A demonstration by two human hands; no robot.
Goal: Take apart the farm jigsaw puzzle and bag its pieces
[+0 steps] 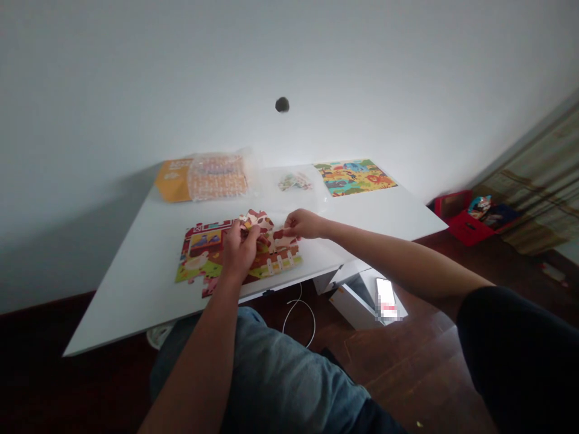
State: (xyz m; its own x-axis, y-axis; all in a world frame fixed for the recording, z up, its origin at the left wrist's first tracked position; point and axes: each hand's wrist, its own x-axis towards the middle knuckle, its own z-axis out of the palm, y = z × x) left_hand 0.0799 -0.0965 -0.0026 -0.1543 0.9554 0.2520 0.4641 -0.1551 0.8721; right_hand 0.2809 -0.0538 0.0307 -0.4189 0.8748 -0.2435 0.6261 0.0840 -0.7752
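Note:
A partly joined farm jigsaw puzzle (212, 253) lies near the front edge of the white table, showing a red barn, a white bird and a fence. My left hand (242, 246) is closed around several loose puzzle pieces (256, 218), held above the middle of the puzzle. At the puzzle's right side, my right hand (302, 224) pinches a brown and cream puzzle piece (284, 240) by its edge. Whether that piece touches the pieces under it, I cannot tell. My left hand and forearm hide part of the puzzle.
Behind the puzzle lie an orange packet (174, 181), a clear plastic bag of pieces (219, 175) and another clear bag (294, 182). A colourful animal picture (357, 176) is at the back right. Below the front edge are a white box (357, 304), a phone (384, 295) and a white cable (313, 316).

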